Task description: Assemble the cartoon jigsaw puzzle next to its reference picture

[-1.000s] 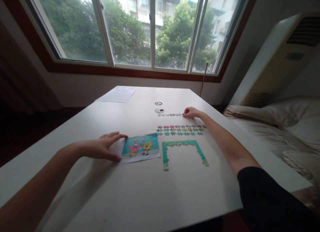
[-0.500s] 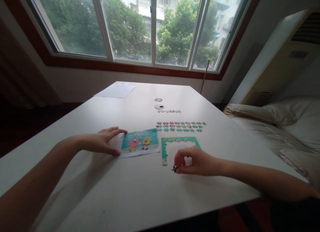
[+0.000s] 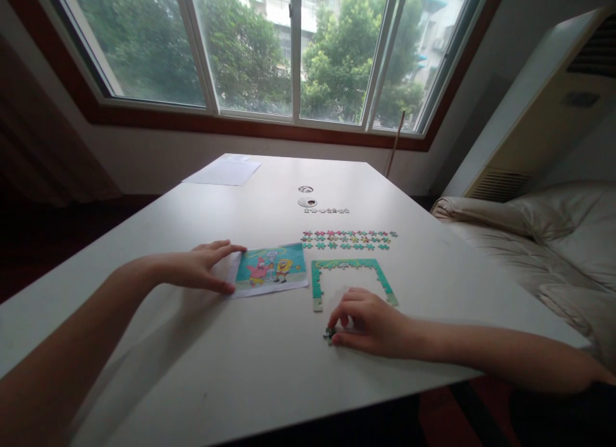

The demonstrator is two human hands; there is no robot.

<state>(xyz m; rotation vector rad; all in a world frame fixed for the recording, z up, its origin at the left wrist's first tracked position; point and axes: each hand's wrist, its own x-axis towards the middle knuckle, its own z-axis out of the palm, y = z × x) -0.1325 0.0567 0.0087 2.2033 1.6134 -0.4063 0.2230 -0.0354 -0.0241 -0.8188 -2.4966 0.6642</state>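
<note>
Head view: a light jigsaw piece, best held by its edges

Of the two hands, the right hand (image 3: 368, 322) pinches a small jigsaw piece (image 3: 328, 335) between thumb and fingers, over the near side of the three-sided jigsaw border (image 3: 316, 286); whether the piece touches the white tabletop (image 3: 216, 363), I cannot tell. The left hand (image 3: 192, 270) is spread, thumb and fingertips at the left edge of the SpongeBob print (image 3: 272, 269).

The piece looks like thin cardboard: very light, fairly stiff, hardly slippery, though its narrow knobs could bend or fray under a hard squeeze. A gentle pinch across its body, sparing the knobs, should suit it. The joined border would probably sag or split if lifted by one end. Beyond it lie rows of loose pieces (image 3: 332, 246).
</note>
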